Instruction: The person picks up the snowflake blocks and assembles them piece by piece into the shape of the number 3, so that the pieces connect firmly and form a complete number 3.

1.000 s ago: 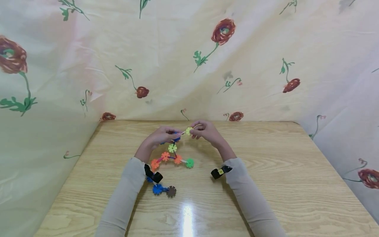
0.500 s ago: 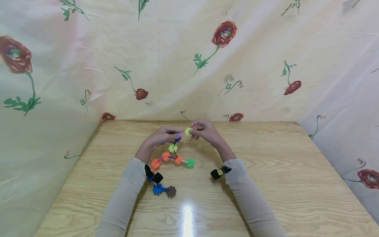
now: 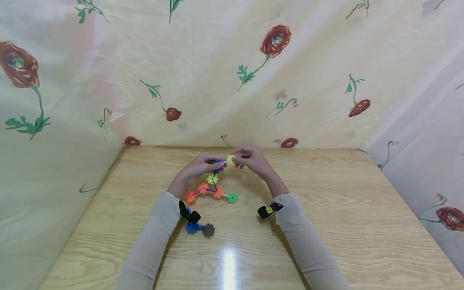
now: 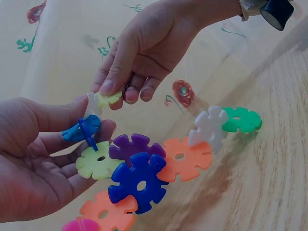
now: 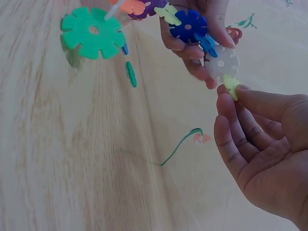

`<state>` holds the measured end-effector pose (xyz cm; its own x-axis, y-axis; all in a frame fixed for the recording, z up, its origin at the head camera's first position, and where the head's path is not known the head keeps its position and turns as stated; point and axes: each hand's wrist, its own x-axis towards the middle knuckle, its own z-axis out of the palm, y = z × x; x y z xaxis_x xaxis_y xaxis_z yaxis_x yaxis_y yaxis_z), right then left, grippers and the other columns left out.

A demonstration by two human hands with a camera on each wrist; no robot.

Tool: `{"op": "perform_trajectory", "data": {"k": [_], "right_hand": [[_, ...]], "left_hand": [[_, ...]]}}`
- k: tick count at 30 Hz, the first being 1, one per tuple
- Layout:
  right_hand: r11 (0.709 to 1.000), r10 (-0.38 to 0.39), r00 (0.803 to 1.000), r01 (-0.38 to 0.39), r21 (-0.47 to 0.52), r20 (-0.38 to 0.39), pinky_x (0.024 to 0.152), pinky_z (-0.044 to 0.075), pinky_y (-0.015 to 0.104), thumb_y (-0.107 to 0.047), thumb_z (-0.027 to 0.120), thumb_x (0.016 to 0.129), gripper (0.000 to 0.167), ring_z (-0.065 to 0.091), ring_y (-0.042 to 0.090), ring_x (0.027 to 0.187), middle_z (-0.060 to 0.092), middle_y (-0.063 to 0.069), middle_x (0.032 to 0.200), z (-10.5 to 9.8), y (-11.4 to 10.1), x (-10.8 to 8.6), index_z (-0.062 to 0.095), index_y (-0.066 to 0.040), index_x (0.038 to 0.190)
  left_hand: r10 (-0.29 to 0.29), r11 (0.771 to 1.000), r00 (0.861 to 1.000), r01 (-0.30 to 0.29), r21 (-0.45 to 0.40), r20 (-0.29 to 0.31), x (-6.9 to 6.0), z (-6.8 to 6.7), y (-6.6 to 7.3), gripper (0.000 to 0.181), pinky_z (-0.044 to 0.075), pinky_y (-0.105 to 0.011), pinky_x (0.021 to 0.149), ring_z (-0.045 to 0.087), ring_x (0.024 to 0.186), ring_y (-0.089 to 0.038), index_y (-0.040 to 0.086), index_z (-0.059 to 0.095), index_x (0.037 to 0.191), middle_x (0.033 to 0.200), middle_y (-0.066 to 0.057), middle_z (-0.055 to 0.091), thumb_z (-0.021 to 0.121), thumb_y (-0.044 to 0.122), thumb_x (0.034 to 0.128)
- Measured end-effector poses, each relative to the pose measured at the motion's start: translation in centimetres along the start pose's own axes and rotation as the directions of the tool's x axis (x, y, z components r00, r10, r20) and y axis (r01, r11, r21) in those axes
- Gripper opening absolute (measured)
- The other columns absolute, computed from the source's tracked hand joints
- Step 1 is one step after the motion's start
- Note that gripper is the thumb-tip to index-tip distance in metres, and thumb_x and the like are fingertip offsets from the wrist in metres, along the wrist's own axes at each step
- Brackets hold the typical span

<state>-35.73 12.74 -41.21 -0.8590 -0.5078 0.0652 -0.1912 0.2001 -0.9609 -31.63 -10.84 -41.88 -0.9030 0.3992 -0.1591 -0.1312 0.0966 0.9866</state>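
A chain of notched plastic snowflake discs hangs from my left hand (image 3: 197, 167), which pinches its end by a white disc (image 5: 222, 62) and light blue disc (image 4: 83, 129). My right hand (image 3: 253, 163) pinches a pale yellow disc (image 3: 230, 160) between thumb and fingers. That disc meets the edge of the white one; how deep their slots sit is hard to tell. Further along the chain come another yellow disc (image 3: 212, 179), a purple disc (image 4: 136, 147), a dark blue disc (image 4: 139, 183), orange discs (image 3: 203, 188) and a green disc (image 3: 232, 197).
The chain's lower end, with a blue disc (image 3: 191, 228) and a brown disc (image 3: 208, 230), lies by the left forearm, which hides part of it. A wood-grain table (image 3: 326, 209) lies beneath. A flowered cloth (image 3: 203, 80) hangs behind and at both sides.
The chain, with its brown and blue end, has shifted slightly away from me. The yellow disc in my right hand has moved very slightly. Both hands keep their hold.
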Motion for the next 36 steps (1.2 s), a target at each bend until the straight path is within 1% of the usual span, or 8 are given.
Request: {"op": "perform_trajectory", "data": {"k": [4, 8, 12, 17, 21, 28, 32, 36], "right_hand": [[1.000, -0.005, 1.000, 0.005, -0.001, -0.005, 0.083, 0.058, 0.061, -0.006, 0.068, 0.097, 0.023, 0.071, 0.039, 0.080, 0.069, 0.035, 0.097, -0.1, 0.0, -0.1, 0.069, 0.006, 0.117], [1.000, -0.009, 1.000, 0.009, 0.000, -0.005, 0.080, 0.061, 0.053, -0.005, 0.070, 0.096, 0.024, 0.070, 0.030, 0.076, 0.069, 0.035, 0.096, -0.1, 0.0, -0.1, 0.070, 0.008, 0.116], [1.000, -0.019, 1.000, 0.019, 0.000, 0.000, 0.079, 0.061, 0.050, -0.004, 0.070, 0.096, 0.024, 0.069, 0.028, 0.075, 0.071, 0.029, 0.092, -0.1, -0.1, -0.3, 0.070, 0.008, 0.116], [0.999, -0.052, 0.999, 0.052, 0.005, 0.009, 0.081, 0.060, 0.057, -0.002, 0.070, 0.095, 0.022, 0.069, 0.029, 0.075, 0.073, 0.016, 0.086, -0.1, -0.2, -0.6, 0.070, 0.008, 0.114], [0.997, -0.082, 0.997, 0.082, 0.003, 0.010, 0.081, 0.059, 0.058, 0.000, 0.069, 0.095, 0.020, 0.069, 0.020, 0.072, 0.073, 0.015, 0.085, 0.0, -0.2, -0.8, 0.071, 0.009, 0.112], [0.995, -0.097, 0.995, 0.097, -0.026, -0.012, 0.075, 0.062, 0.045, -0.002, 0.071, 0.094, 0.018, 0.068, 0.018, 0.071, 0.072, 0.022, 0.088, 0.3, -0.1, -0.8, 0.072, 0.007, 0.109], [0.995, -0.102, 0.994, 0.102, -0.021, -0.028, 0.072, 0.062, 0.035, -0.002, 0.071, 0.094, 0.017, 0.069, 0.025, 0.073, 0.071, 0.026, 0.089, 0.4, -0.1, -0.8, 0.072, 0.007, 0.109], [0.995, -0.097, 0.994, 0.097, 0.009, -0.058, 0.072, 0.062, 0.034, -0.001, 0.071, 0.094, 0.018, 0.068, 0.019, 0.071, 0.071, 0.026, 0.090, 0.7, 0.0, -0.7, 0.071, 0.009, 0.109]], "left_hand": [[-0.004, 1.000, 1.000, 0.004, 0.002, -0.022, 0.0, 0.2, 0.0, 0.037, 0.054, -0.048, 0.101, 0.060, 0.120, -0.043, 0.000, 0.064, 0.135, 0.112, -0.010, 0.072, 0.063, 0.018, 0.1028], [-0.015, 1.000, 0.999, 0.015, 0.012, -0.047, 0.0, 0.4, 0.0, 0.035, 0.056, -0.043, 0.095, 0.063, 0.119, -0.042, 0.003, 0.067, 0.132, 0.107, -0.005, 0.075, 0.066, 0.018, 0.1008], [-0.005, 1.000, 0.998, 0.005, 0.004, -0.060, 0.0, 0.7, -0.1, 0.033, 0.052, -0.055, 0.101, 0.068, 0.111, -0.035, 0.003, 0.069, 0.129, 0.102, -0.001, 0.076, 0.068, 0.016, 0.0995], [0.020, 1.000, 0.997, -0.019, 0.014, -0.069, 0.0, 0.9, -0.2, 0.030, 0.048, -0.061, 0.106, 0.071, 0.097, -0.018, 0.001, 0.070, 0.127, 0.102, -0.002, 0.076, 0.067, 0.013, 0.0994], [0.023, 0.999, 0.996, -0.021, 0.029, -0.082, 0.0, 1.1, -0.2, 0.030, 0.050, -0.057, 0.107, 0.071, 0.098, -0.016, 0.001, 0.070, 0.127, 0.110, -0.009, 0.075, 0.066, 0.011, 0.0998], [-0.002, 0.999, 0.993, 0.007, 0.038, -0.116, 0.0, 1.4, 0.0, 0.028, 0.052, -0.051, 0.107, 0.073, 0.101, -0.018, 0.000, 0.071, 0.125, 0.117, -0.016, 0.074, 0.067, 0.009, 0.0989], [-0.003, 0.999, 0.992, 0.008, 0.036, -0.125, 0.0, 1.5, 0.0, 0.029, 0.051, -0.051, 0.107, 0.072, 0.098, -0.015, 0.001, 0.070, 0.126, 0.112, -0.013, 0.075, 0.067, 0.009, 0.0988], [-0.002, 0.999, 0.993, 0.006, 0.033, -0.120, -0.1, 1.5, 0.0, 0.032, 0.051, -0.051, 0.108, 0.072, 0.097, -0.016, 0.003, 0.068, 0.130, 0.107, -0.008, 0.076, 0.067, 0.011, 0.0993]]}}
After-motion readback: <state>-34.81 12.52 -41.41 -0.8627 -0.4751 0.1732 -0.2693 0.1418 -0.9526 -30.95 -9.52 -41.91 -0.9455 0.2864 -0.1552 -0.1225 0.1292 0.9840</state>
